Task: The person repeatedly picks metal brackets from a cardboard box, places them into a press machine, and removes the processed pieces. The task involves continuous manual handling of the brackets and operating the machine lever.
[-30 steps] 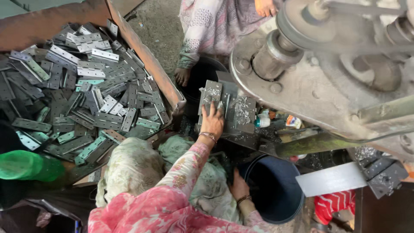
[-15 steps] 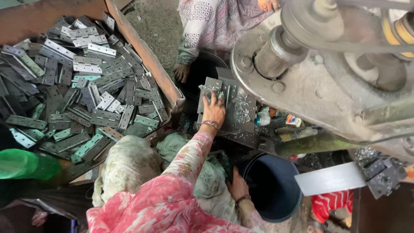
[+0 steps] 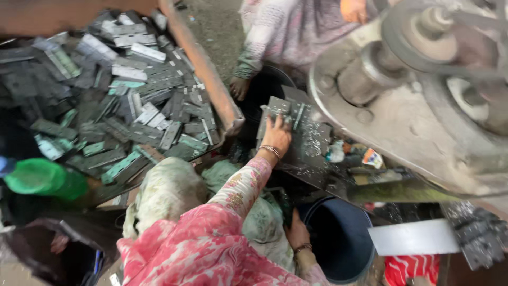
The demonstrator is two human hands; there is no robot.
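Note:
My left hand (image 3: 276, 136), with a bangle on the wrist, reaches forward onto a small stack of grey metal plates (image 3: 279, 108) standing on the dark machine bed (image 3: 309, 145). Its fingers curl over the stack's top edge. My right hand (image 3: 298, 233), also wearing a bangle, is low beside the rim of a dark blue bucket (image 3: 338, 243). It touches something dark, and its grip is hard to make out. Pink floral sleeves cover both my arms.
A rusty-rimmed bin (image 3: 206, 69) full of grey and green metal plates fills the left. A large press with a flywheel (image 3: 423, 79) looms at right. Another person's hand (image 3: 239, 87) hangs by a dark container at the top. A green object (image 3: 42, 177) lies at the left.
My left hand has stayed on the plate stack, shifting only slightly. My right hand remains by the bucket. The view has swung a little.

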